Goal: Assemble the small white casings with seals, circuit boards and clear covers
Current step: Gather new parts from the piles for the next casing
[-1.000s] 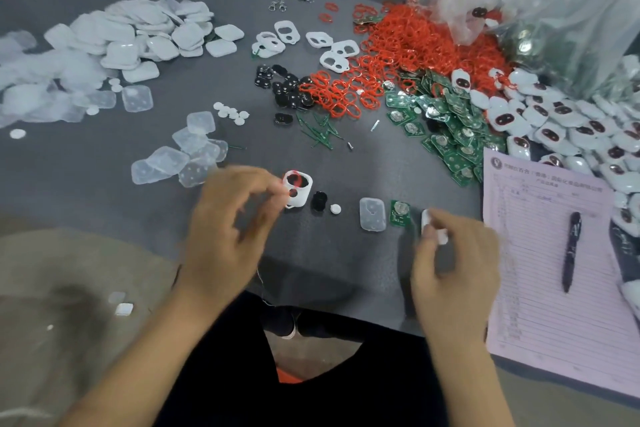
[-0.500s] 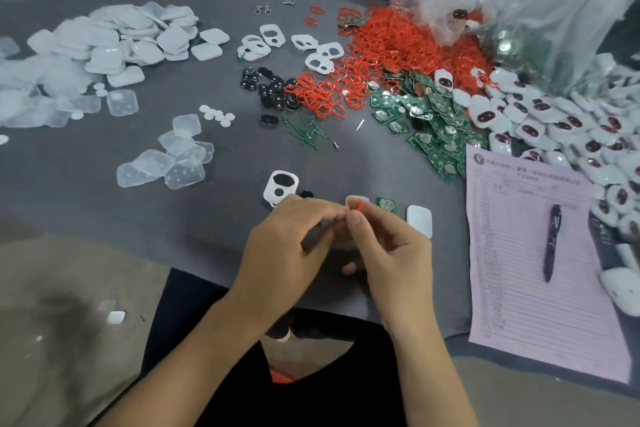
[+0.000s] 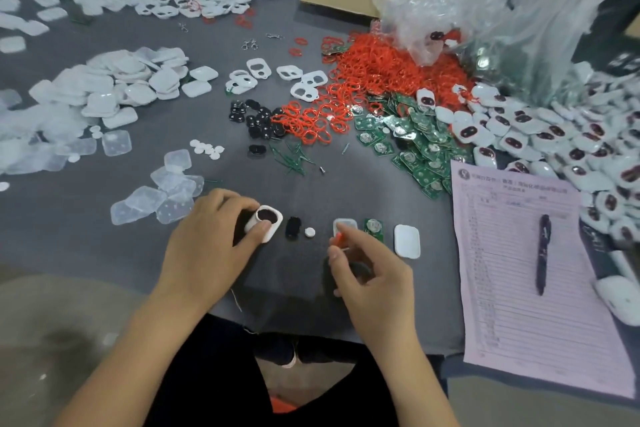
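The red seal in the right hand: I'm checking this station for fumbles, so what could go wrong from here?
1. The red seal is thin and held only at the right hand's fingertips; it could slip or twist before seating.
2. The white casing, gripped by the left hand, sits close to the black piece and small white disc; moving it might scatter them.
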Motion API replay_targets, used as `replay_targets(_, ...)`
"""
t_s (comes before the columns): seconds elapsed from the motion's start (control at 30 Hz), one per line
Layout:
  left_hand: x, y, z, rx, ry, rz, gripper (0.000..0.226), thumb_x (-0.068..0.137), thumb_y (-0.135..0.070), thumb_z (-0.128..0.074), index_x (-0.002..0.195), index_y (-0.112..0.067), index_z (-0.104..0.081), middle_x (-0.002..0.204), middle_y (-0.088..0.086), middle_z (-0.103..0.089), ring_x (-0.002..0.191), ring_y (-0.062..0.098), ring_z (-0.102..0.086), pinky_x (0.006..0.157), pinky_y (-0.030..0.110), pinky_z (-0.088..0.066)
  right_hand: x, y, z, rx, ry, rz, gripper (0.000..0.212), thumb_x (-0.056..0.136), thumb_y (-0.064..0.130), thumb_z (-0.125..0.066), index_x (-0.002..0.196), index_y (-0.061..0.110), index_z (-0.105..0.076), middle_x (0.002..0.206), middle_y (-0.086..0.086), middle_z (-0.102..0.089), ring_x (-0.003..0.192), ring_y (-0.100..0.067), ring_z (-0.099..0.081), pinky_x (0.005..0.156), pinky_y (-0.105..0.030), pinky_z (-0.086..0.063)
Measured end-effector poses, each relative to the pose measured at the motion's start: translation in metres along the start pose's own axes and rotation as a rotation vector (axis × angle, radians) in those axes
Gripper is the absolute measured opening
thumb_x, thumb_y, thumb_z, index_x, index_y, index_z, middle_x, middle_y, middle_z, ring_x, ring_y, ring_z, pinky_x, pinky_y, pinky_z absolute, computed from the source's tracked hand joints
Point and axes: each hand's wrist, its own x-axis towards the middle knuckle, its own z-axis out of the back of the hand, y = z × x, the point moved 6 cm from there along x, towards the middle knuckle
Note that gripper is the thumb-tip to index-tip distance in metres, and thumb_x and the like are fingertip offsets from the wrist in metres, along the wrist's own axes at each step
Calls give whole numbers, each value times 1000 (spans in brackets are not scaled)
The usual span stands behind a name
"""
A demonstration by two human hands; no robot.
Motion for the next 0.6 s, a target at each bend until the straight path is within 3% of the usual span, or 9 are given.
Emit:
replay_targets(0.1,-5,3,-1,-84,44,36,13,96,-36,-66,105,-28,-61,109,-17,-53,99,9,-55,78,32,-44,1,-2,1,17,9,-31,25,91,29,-74,114,39,-69,98,15,-74,90,-17,-74,60,-46,-63)
replay_targets(0.27,-11,-3,-1,-63,46,95,47,94,-39,-71,136,-21,-62,127,-7,-50,114,17,-57,87,34,-45,0,1,2,27,25,-21,20,93,20,-75,105,35,-70,94,13,-74,88,-18,-74,59,-48,-62)
replay_targets(0.37,-11,-9,4,-38,49,82,38,92,-40,-74,126,-32,-60,117,-12,-53,108,15,-56,81,35,-43,0,1,2,42,33,-28,21,93,18,-76,105,35,-71,94,14,-74,89,-17,-74,61,-47,-63)
replay_targets(0.47,-12,-18,7,9,63,52,33,93,-36,-72,115,-40,-48,98,-15,-60,89,14,-57,70,35,-40,-1,3,2,68,43,-2,22,92,21,-76,108,36,-73,95,15,-74,89,-17,-74,63,-46,-64)
replay_targets(0.6,-28,-48,-5,-381,123,0,33,95,-25,-70,114,-42,-50,100,-17,-68,79,6,-69,67,17,-52,-3,7,5,81,11,94,23,92,29,-75,114,29,-76,105,13,-74,92,-19,-74,65,-46,-63)
